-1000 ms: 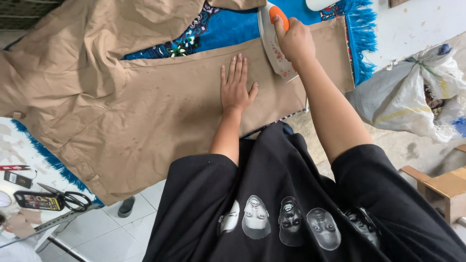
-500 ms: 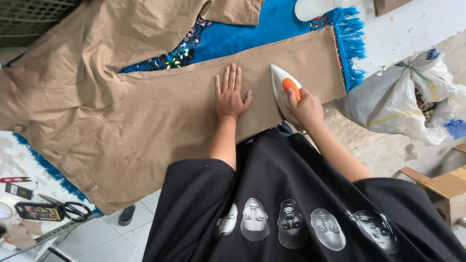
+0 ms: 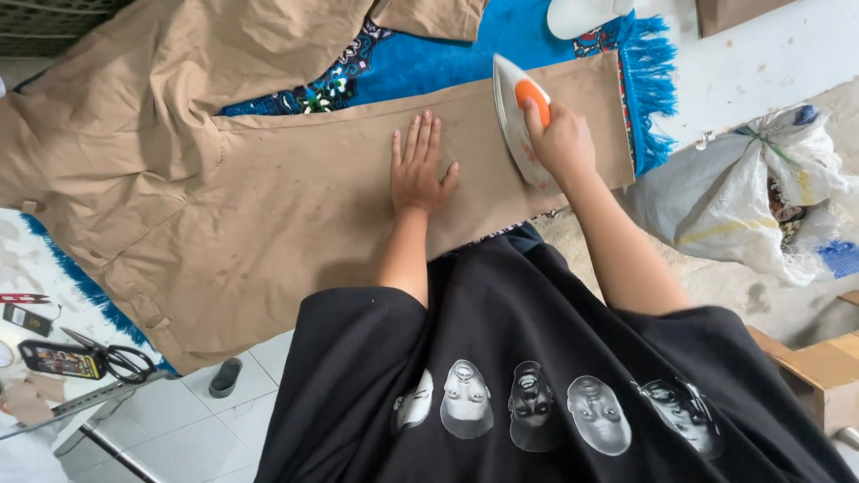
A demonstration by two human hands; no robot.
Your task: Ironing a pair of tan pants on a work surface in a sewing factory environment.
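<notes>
— What room is left on the tan trousers?

— A broad stretch of flat cloth is seen open left of the left hand. The strip between that hand and the iron is narrow.

— And to the right?

— Passage is bounded by the trouser hem and the blue fringed rug; beyond the edge a white sack is found. Scissors are lying well apart, lower left.
</notes>
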